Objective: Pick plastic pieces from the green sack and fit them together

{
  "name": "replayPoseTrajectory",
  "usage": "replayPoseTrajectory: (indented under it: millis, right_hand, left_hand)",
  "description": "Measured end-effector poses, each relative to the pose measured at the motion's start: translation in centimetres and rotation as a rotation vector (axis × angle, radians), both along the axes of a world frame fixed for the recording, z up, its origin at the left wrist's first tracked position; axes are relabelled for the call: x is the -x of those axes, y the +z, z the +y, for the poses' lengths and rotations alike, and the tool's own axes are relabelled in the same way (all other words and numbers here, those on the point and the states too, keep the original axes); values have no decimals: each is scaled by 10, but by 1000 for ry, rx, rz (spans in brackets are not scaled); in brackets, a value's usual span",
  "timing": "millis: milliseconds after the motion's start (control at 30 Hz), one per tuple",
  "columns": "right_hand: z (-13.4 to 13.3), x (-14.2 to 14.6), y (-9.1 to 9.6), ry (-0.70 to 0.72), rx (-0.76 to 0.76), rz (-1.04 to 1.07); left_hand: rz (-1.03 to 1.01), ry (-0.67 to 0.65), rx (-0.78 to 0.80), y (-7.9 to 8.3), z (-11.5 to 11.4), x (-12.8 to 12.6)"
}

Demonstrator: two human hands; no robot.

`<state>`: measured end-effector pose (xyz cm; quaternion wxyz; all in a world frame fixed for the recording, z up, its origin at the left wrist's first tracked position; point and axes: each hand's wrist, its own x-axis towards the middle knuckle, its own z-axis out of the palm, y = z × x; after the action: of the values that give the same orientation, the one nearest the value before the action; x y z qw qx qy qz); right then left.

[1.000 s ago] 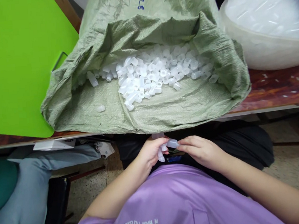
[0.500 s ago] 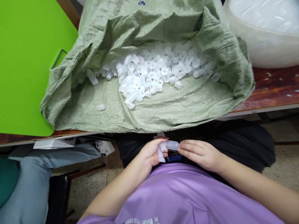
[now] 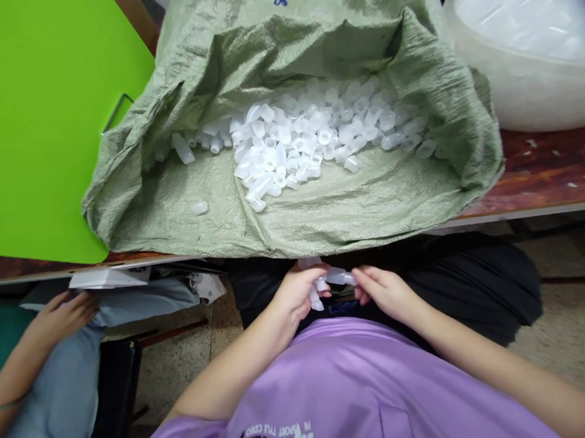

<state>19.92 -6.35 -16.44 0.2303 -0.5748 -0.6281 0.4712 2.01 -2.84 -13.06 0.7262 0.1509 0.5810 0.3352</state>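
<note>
My left hand (image 3: 295,291) is closed round several small translucent plastic caps (image 3: 318,296), held just below the table edge over my lap. My right hand (image 3: 384,291) pinches one translucent cap (image 3: 339,277) and holds it against those in the left hand. Above them a green woven sack (image 3: 181,207) lies open on the table, and a heap of the same plastic caps (image 3: 307,141) rests inside it. One loose cap (image 3: 200,207) lies apart near the sack's left side.
A bright green board (image 3: 30,124) covers the table's left part. A large white tub (image 3: 528,89) with a plastic bag stands at the right on the brown table (image 3: 550,174). Another person's hand (image 3: 61,315) rests on a grey-blue lap at the left.
My hands have moved slightly closer together with the cap between them. Another person's hand and forearm have come into view at the lower left.
</note>
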Motion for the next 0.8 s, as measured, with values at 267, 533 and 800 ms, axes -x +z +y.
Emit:
replayPoseTrajectory:
  millis: [267, 533, 800]
  right_hand:
    - [-4, 3, 0, 32, -170, -47]
    - [-6, 11, 8, 88, -151, -55]
    - [12, 8, 4, 49, -114, -163]
  left_hand:
    - [14, 5, -46, -4, -2, 1]
    - [50, -82, -105, -2, 0, 6]
    - [-13, -49, 14, -7, 16, 5]
